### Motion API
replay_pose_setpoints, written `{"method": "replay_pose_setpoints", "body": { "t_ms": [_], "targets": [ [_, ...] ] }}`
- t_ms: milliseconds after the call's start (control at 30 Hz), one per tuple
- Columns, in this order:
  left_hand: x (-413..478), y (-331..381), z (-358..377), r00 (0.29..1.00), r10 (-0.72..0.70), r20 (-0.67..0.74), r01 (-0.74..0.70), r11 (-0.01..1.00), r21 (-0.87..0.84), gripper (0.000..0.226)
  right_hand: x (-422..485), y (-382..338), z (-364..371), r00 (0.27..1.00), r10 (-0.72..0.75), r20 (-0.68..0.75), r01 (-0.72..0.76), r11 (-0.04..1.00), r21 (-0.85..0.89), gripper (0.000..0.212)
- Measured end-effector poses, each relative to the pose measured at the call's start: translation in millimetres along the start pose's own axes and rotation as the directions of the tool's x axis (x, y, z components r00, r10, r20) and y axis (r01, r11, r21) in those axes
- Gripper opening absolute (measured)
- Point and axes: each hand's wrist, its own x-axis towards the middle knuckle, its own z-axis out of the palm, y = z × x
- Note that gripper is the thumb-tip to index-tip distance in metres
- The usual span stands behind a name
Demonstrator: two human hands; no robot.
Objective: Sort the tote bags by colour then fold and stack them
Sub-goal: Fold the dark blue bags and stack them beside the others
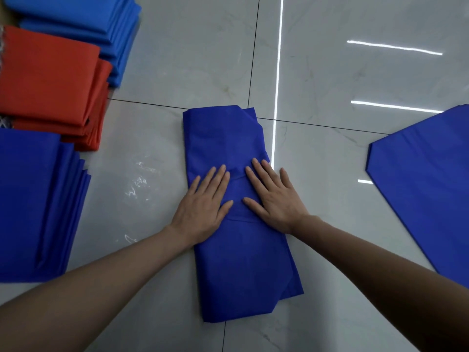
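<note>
Both the left hand [203, 207] and right hand [272, 196] lie flat, fingers straight, pressing the bag [236, 262] on the floor [317, 72], likely to set its lengthwise fold. Sorted stacks [38, 199] wait just left, seemingly for stacking.

The floor [330, 77] is glossy pale grey tile with faint marble veining. Dark grout lines [253, 47] cross near the middle. Reflected light streaks [279, 47] lie on it: one long, three short at right.

Dark blue tote bag [241, 224]: matt, thin non-woven-looking cloth, lightly creased. Floor tiles [330, 59]: glossy, smooth, marble-patterned.
</note>
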Motion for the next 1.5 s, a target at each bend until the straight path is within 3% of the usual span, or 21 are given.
{"method": "replay_pose_setpoints", "body": {
  "t_ms": [133,200,267,333,400,600,700,800,1000,1067,1133,1200,1333,1433,1500],
  "targets": [
    [-3,0,0,0.987,-0.155,-0.045,0.154,0.988,-0.028,0.052,2,6,-5,0.994,-0.008,-0.112,0.025,0.989,0.147,0.064],
    [-4,-1,1,0.980,-0.188,-0.062,0.183,0.980,-0.080,0.050,17,3,-13,0.961,0.099,-0.260,-0.021,0.957,0.289,0.055],
    [-6,-3,2,0.981,-0.168,-0.101,0.153,0.978,-0.142,0.051,41,-2,-23,0.885,0.309,-0.349,-0.136,0.887,0.441,0.045],
    [-5,-4,2,0.975,-0.155,-0.158,0.126,0.976,-0.178,0.054,68,-5,-31,0.817,0.500,-0.287,-0.260,0.764,0.590,0.047],
    [-4,-5,3,0.970,-0.147,-0.194,0.109,0.975,-0.195,0.052,88,-7,-39,0.797,0.573,-0.191,-0.329,0.677,0.658,0.056],
    [-5,-6,8,0.926,-0.257,-0.277,0.183,0.946,-0.266,0.044,110,-1,-55,0.803,0.584,0.120,-0.390,0.362,0.847,0.055],
    [-7,-6,6,0.859,-0.462,-0.221,0.352,0.846,-0.400,0.071,105,10,-59,0.814,0.547,0.198,-0.353,0.195,0.915,0.038],
    [-9,-7,0,0.825,-0.549,-0.132,0.452,0.783,-0.427,0.088,89,18,-67,0.859,0.482,0.173,-0.268,0.136,0.954,0.026],
    [-19,-22,-14,0.899,-0.430,-0.088,0.335,0.801,-0.496,0.081,57,22,-85,0.940,0.328,0.096,-0.141,0.117,0.983,0.032],
    [-13,-30,-23,0.906,-0.421,0.037,0.326,0.641,-0.695,0.089,48,21,-96,0.966,0.249,0.067,-0.112,0.171,0.979,0.036],
    [-6,-37,-34,0.925,-0.355,0.136,0.285,0.410,-0.866,0.079,37,18,-107,0.978,0.205,0.040,-0.092,0.254,0.963,0.034],
    [-4,-41,-45,0.947,-0.235,0.221,0.290,0.320,-0.902,0.063,24,14,-114,0.985,0.173,0.019,-0.074,0.315,0.946,0.030],
    [-15,-52,-51,0.968,-0.128,0.217,0.251,0.570,-0.782,0.031,-3,4,-115,0.991,0.132,-0.024,-0.037,0.437,0.899,0.025],
    [-25,-66,-47,0.982,-0.030,0.186,0.149,0.733,-0.663,0.022,-23,-4,-108,0.995,0.056,-0.077,0.022,0.654,0.756,0.017],
    [-29,-68,-52,0.988,-0.026,0.151,0.113,0.789,-0.604,0.023,-35,-5,-104,0.994,-0.001,-0.113,0.073,0.768,0.637,0.013]
  ]
}}
